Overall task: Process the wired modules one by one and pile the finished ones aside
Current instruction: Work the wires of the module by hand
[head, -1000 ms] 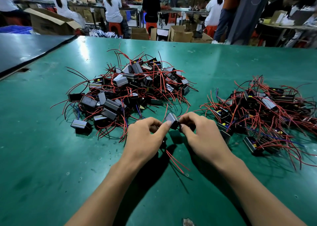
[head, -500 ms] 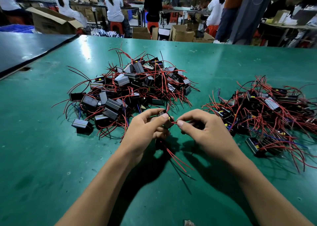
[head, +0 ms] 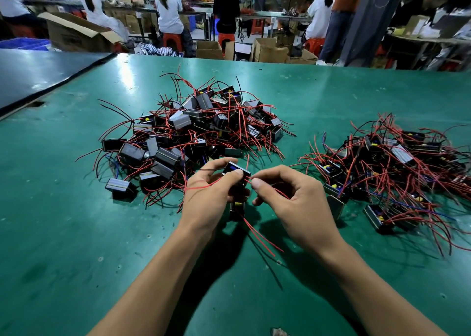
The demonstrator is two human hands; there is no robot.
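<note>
My left hand [head: 209, 195] grips a small black module [head: 235, 171] between thumb and fingers, above the green table [head: 76, 233]. A second module [head: 237, 208] with a yellow part shows below that hand, red wires trailing toward me. My right hand [head: 293, 203] pinches a red wire [head: 281, 194] of the held module right beside my left thumb. A big heap of black modules with red wires [head: 196, 129] lies beyond my hands. Another heap [head: 390, 167], its modules showing yellow parts, lies to the right.
A darker table [head: 38, 73] adjoins at the far left. Beyond the far edge, several people sit on red stools at other benches, among cardboard boxes [head: 267, 50]. A small scrap [head: 279, 332] lies at the near edge.
My left hand has turned the module so its open face shows, and my right hand's pinch has shifted onto a red wire at its side. The view has tilted down slightly.
</note>
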